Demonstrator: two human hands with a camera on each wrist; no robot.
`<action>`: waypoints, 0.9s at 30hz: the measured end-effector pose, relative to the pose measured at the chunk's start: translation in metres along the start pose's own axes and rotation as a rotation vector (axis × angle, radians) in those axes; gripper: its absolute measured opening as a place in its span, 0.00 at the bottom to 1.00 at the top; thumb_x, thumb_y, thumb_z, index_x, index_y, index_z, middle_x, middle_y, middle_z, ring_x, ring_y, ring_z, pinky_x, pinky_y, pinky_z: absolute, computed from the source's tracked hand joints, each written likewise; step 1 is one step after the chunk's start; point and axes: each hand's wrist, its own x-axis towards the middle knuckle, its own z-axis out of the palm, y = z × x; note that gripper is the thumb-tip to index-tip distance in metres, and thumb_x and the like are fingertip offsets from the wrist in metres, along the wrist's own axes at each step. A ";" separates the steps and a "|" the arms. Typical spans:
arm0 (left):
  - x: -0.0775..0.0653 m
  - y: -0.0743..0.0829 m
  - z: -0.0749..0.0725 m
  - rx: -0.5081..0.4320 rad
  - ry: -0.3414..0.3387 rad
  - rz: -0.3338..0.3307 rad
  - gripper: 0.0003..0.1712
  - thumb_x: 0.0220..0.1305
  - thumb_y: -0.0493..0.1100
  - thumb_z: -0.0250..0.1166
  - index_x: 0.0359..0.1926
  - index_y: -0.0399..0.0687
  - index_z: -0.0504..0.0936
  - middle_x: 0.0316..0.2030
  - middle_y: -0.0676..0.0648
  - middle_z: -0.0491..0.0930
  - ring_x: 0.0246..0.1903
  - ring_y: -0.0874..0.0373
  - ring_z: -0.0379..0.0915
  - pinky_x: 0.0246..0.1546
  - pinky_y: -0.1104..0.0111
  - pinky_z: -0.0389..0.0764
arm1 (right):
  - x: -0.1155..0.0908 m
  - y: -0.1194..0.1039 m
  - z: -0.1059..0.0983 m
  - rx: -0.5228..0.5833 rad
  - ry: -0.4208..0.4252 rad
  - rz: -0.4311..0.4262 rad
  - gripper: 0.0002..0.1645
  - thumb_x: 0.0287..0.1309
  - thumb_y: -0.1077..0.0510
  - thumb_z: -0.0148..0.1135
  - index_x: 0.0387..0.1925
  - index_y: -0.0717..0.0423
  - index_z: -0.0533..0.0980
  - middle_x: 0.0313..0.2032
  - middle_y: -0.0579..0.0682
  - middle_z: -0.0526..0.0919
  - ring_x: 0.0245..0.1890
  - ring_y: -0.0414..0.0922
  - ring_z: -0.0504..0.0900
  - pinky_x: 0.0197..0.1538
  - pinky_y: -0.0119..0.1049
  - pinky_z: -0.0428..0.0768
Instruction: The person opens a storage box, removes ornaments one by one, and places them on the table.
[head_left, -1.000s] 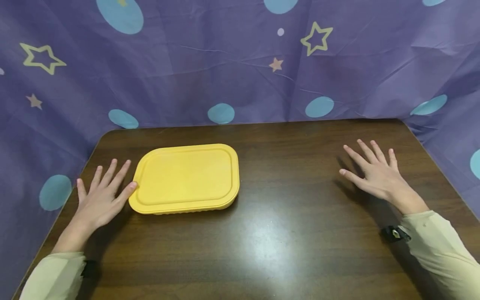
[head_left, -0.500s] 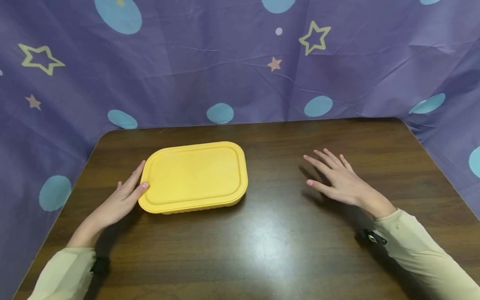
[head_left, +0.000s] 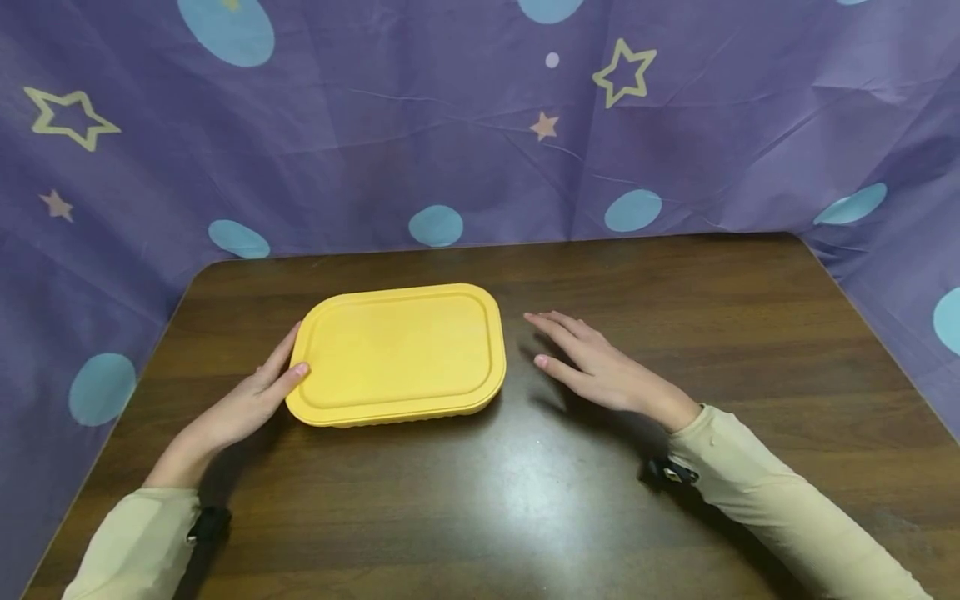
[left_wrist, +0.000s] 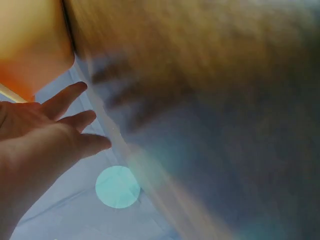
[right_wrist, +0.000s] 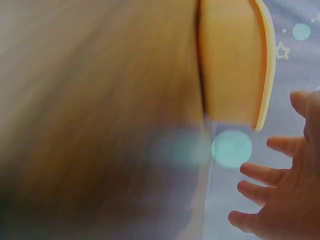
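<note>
A yellow rectangular container point(head_left: 401, 354) with rounded corners and a matching lid lies on the dark wooden table, left of centre. At its left end is my left hand point(head_left: 243, 408), the thumb on the lid's rim and the fingers against the side wall. In the left wrist view, several fingers of that left hand point(left_wrist: 45, 130) stretch out straight beside the container point(left_wrist: 35, 40). My right hand point(head_left: 600, 367) hovers just right of the container, fingers extended and holding nothing. The right wrist view has the right hand point(right_wrist: 285, 190) with spread fingers, apart from the container's side point(right_wrist: 232, 65).
The brown table point(head_left: 750, 333) reaches back to a purple curtain point(head_left: 360, 125) printed with stars and blue dots. Black wrist cameras, such as the one at the right cuff point(head_left: 667, 472), sit under the pale sleeves point(head_left: 780, 508).
My left hand has come against the container's left end, and the container has slid a little to the right. The right hand has moved left across the table, close to the container.
</note>
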 end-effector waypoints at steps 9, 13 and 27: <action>-0.001 -0.001 0.000 0.020 0.002 -0.047 0.39 0.77 0.50 0.46 0.77 0.58 0.33 0.74 0.36 0.37 0.68 0.31 0.38 0.59 0.35 0.47 | 0.031 -0.023 0.023 0.146 -0.004 0.008 0.44 0.69 0.39 0.49 0.76 0.50 0.46 0.74 0.50 0.50 0.71 0.46 0.50 0.68 0.48 0.53; -0.001 -0.001 0.000 -0.011 0.006 -0.028 0.39 0.76 0.48 0.47 0.77 0.58 0.33 0.75 0.38 0.36 0.69 0.35 0.36 0.62 0.39 0.45 | 0.038 -0.025 0.029 0.192 0.004 0.047 0.48 0.67 0.40 0.52 0.76 0.52 0.41 0.75 0.51 0.45 0.72 0.46 0.47 0.69 0.45 0.51; 0.000 0.001 -0.001 -0.023 0.013 -0.002 0.40 0.75 0.46 0.50 0.76 0.53 0.36 0.75 0.42 0.36 0.71 0.41 0.33 0.66 0.53 0.41 | 0.044 -0.022 0.040 0.479 0.031 0.093 0.48 0.70 0.48 0.52 0.76 0.49 0.34 0.75 0.53 0.37 0.72 0.44 0.40 0.70 0.45 0.45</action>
